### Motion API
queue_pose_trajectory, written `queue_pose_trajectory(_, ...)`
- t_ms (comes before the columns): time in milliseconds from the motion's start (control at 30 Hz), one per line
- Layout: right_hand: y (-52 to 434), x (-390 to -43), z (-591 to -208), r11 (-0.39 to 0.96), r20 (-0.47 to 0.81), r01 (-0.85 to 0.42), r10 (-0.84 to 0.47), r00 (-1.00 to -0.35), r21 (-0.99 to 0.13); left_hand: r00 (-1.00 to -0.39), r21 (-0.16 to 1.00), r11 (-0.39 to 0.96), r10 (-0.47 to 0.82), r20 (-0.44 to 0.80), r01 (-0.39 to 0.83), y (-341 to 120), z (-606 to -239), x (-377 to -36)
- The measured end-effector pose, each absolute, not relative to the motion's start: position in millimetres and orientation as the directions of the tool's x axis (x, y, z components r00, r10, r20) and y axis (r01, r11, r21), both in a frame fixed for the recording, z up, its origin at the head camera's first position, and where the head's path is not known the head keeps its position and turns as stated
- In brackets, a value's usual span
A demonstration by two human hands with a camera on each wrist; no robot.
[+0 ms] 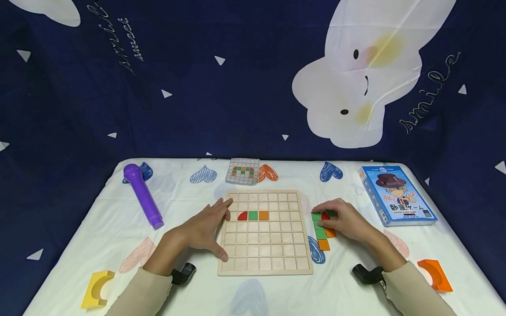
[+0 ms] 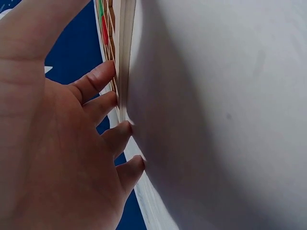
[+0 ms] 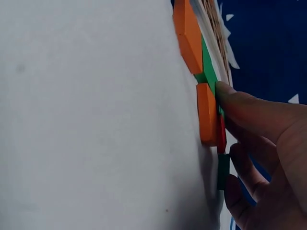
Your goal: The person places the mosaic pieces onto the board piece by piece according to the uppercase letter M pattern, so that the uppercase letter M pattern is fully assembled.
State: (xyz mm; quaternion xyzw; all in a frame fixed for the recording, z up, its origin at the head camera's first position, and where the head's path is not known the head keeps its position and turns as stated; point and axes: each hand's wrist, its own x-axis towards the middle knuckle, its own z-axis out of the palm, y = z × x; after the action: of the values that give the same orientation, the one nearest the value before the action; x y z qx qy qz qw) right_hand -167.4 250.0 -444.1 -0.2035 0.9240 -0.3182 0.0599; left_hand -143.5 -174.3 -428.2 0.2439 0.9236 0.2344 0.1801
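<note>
A wooden grid board (image 1: 272,251) lies mid-table, with a red quarter-round block (image 1: 243,216), a green square block (image 1: 253,215) and an orange square block (image 1: 263,215) side by side in one row. My left hand (image 1: 202,229) spreads along the board's left edge, thumb and fingertips touching its frame. Beyond the opposite edge, my right hand (image 1: 348,220) bends over loose blocks, its thumb and forefinger pinching a green block (image 1: 316,216) in the group. Beside it are another red block (image 3: 221,134), an orange block (image 3: 207,115) and more green ones, partly covered by the fingers.
A pattern card (image 1: 242,172) lies behind the board. At the left are a purple toy microphone (image 1: 144,197) and a yellow arch block (image 1: 96,289). A blue game box (image 1: 399,197) and an orange arch block (image 1: 436,275) are at the right.
</note>
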Motion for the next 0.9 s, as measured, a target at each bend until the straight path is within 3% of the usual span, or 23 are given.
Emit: queue_pose_trajectory(900,249.4,-169.8,-442.7,0.710,-0.020,-0.324,-0.429,-0.903,-0.625,-0.822,0.521,0.774,0.527,-0.213,0.361,-174.9,-428.3,-142.2)
